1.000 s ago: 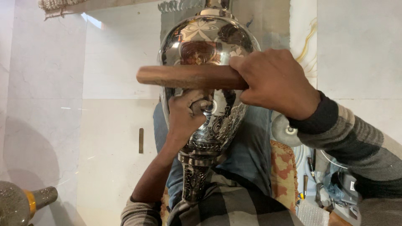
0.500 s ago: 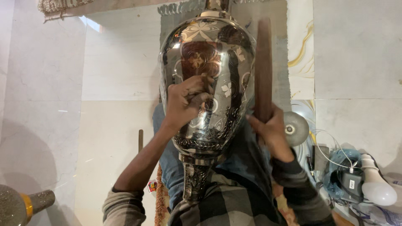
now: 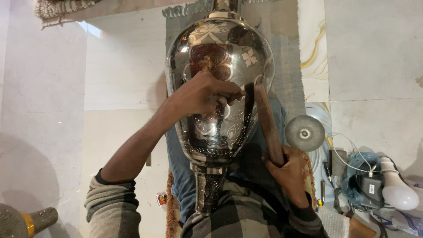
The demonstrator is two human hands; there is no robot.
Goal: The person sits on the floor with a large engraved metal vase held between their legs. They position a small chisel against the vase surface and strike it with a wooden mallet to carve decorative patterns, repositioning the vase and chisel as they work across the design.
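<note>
Vase (image 3: 218, 79) upright on lap, long axis vertical; left hand (image 3: 200, 94) fingers pinch small tool against belly; right hand (image 3: 288, 169) grips stick (image 3: 266, 123) just beside.

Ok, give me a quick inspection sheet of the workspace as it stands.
Surface: pale tiled floor.
Job's things: shiny engraved metal vase lying on the lap; wooden stick beside it.
Clutter: round grinding disc, white bulb, brass piece.
Grippers: left hand pressed on the vase, pinching something too small to tell; right hand grips the stick.
Cables: white wire by the bulb.
Surroundings: rug edge.
</note>
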